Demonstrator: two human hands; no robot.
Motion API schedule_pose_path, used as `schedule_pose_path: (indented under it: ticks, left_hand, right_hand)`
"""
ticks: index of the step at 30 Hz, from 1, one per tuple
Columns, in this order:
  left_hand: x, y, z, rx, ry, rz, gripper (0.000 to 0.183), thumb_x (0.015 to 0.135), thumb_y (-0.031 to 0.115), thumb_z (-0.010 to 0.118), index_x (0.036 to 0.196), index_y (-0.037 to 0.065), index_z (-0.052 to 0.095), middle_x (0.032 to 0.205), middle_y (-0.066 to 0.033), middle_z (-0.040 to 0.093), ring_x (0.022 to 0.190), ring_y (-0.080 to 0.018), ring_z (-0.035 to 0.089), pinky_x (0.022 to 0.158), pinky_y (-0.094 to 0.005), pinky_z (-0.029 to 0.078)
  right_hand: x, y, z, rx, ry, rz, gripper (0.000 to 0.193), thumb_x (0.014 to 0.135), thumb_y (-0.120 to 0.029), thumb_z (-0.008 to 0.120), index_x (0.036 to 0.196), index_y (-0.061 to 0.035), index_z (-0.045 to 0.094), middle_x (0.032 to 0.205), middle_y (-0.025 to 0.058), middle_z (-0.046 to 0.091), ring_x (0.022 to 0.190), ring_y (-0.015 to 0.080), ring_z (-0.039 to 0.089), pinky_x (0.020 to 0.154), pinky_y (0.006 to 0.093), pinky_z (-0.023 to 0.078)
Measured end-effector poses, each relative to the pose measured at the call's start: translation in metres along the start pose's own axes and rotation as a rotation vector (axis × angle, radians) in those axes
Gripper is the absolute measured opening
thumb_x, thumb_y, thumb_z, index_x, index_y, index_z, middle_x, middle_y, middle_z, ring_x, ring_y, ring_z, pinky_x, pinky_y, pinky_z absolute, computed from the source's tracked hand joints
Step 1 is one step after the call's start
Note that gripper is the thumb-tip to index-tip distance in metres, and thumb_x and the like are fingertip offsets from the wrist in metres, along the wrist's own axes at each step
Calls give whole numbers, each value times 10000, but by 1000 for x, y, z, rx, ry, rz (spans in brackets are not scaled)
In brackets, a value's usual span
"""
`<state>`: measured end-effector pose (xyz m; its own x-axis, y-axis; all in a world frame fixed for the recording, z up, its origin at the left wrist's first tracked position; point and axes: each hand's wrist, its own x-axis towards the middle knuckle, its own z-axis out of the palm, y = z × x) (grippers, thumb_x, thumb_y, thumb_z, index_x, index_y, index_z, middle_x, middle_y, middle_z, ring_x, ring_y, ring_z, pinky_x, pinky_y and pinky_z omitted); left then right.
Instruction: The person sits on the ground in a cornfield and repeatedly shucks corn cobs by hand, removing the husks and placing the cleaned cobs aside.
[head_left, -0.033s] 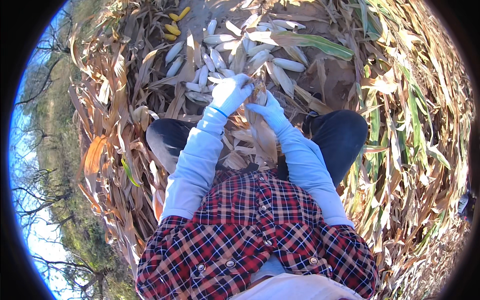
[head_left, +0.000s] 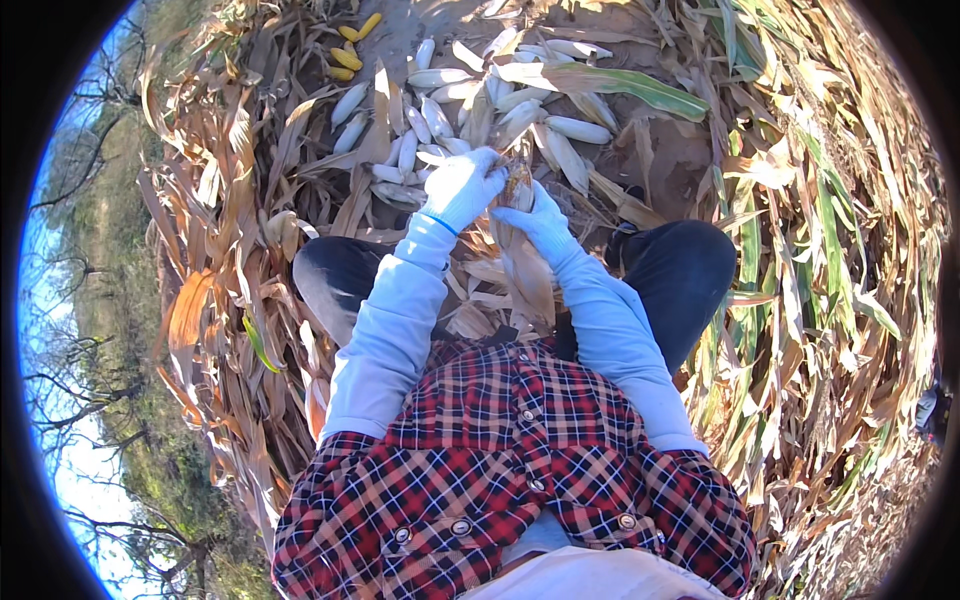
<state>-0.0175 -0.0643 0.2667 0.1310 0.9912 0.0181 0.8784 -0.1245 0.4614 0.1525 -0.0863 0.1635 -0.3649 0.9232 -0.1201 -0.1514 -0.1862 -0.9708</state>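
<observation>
In front of my crossed legs, both of my white-gloved hands meet at a dry, husk-covered ear of corn (head_left: 526, 270). My right hand (head_left: 543, 222) is closed around it from the right, thumb across its near side. On the other side my left hand (head_left: 460, 188) has its fingers curled in a pinch at the brown, stringy upper end (head_left: 518, 185), where the husk leaves are. Exactly what those left fingertips grip is partly hidden. Just beyond my hands lies a loose pile of pale corn ears (head_left: 433, 118).
Several yellow ears (head_left: 345, 60) lie at the far left on bare soil (head_left: 410, 25). A green-streaked leaf (head_left: 630, 88) crosses the pale pile. Dry stalks and leaves bank up on the left (head_left: 215, 250) and right (head_left: 800, 330). My knees (head_left: 685, 270) flank the work.
</observation>
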Motion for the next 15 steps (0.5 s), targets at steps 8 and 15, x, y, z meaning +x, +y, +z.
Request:
schedule_pose_path:
  ticks: [8, 15]
  left_hand:
    - [5, -37, 56, -946, 172, -305, 264, 965, 239, 635, 1061, -3, 677, 946, -143, 719, 807, -245, 690, 698, -373, 554]
    - [-6, -13, 57, -1966, 174, -493, 122, 996, 42, 531, 1020, 41, 651, 881, -55, 651, 707, -170, 630, 621, -288, 535]
  right_hand:
    - [7, 15, 3, 150, 14, -31, 767, 809, -266, 868, 1448, -25, 518, 1294, 97, 665, 1193, 185, 621, 1064, 351, 466]
    - [7, 5, 6, 848, 116, 1, 563, 974, -231, 721, 1461, -41, 513, 1330, 85, 629, 1206, 178, 592, 1062, 325, 452]
